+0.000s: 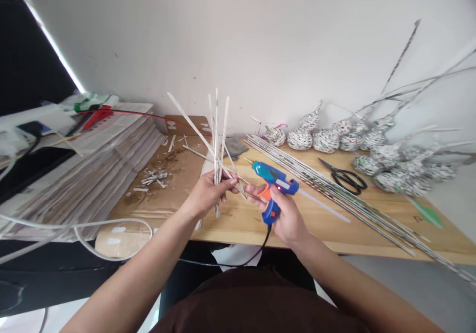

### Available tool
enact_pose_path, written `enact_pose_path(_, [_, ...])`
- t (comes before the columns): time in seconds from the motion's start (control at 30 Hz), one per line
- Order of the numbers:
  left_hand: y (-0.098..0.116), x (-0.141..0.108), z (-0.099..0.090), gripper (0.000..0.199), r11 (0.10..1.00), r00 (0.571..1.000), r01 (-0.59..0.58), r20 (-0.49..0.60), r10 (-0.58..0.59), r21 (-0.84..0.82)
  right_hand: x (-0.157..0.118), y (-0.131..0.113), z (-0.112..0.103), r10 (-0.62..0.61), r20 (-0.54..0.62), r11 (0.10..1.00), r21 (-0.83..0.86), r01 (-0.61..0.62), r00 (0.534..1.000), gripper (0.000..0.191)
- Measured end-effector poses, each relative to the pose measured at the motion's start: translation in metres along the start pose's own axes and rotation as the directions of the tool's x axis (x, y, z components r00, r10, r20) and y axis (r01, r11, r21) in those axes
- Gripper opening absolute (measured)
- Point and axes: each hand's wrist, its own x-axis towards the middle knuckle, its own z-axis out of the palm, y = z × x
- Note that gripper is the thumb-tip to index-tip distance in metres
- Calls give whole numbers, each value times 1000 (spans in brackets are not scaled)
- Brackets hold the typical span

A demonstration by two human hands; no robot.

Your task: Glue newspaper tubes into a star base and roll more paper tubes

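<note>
In the middle of the view, my left hand point(210, 192) is closed round several thin rolled-paper sticks point(216, 139). Some of them stand upright and others cross at a slant. My right hand point(286, 214) grips a blue glue gun point(273, 176) with an orange trigger. Its nozzle points up and left, toward the sticks, with a gap between. A clear glue stick point(325, 205) sticks out of the back of the gun. The fingertips of my right hand are close to the lower ends of the sticks.
Long paper rods point(330, 189) lie diagonally on the wooden table point(238, 226). Black scissors point(345, 178) rest beyond them, near woven paper bulbs point(326, 140). Paper scraps point(155, 176) lie on cardboard point(137, 206). A stack of newspapers point(122, 159) and a white cable point(111, 221) are at the left.
</note>
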Motion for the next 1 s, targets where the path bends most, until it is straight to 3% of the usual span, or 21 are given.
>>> enact_pose_path(0.17, [6, 23, -3, 26, 984, 991, -131, -27, 135, 118, 33, -11, -2, 1, -29, 1000, -23, -1, 1000, 25])
enact_pose_path(0.27, [4, 36, -1, 25, 981, 987, -141, -63, 150, 136, 44, -14, -10, -18, -94, 998, -56, 13, 995, 28])
enact_pose_path(0.4, [-2, 41, 3, 23, 984, 990, -121, -53, 129, 134, 45, -11, -23, -66, -133, 976, -214, 36, 989, 32])
enact_pose_path(0.63, [-9, 35, 0, 22, 985, 991, -102, -68, 112, 137, 36, -1, -31, 40, -123, 822, -561, -103, 992, 42])
enact_pose_path(1.0, [-19, 25, -8, 24, 990, 994, -63, -82, 73, 123, 34, 6, -24, 97, -105, 907, -400, -132, 990, 38])
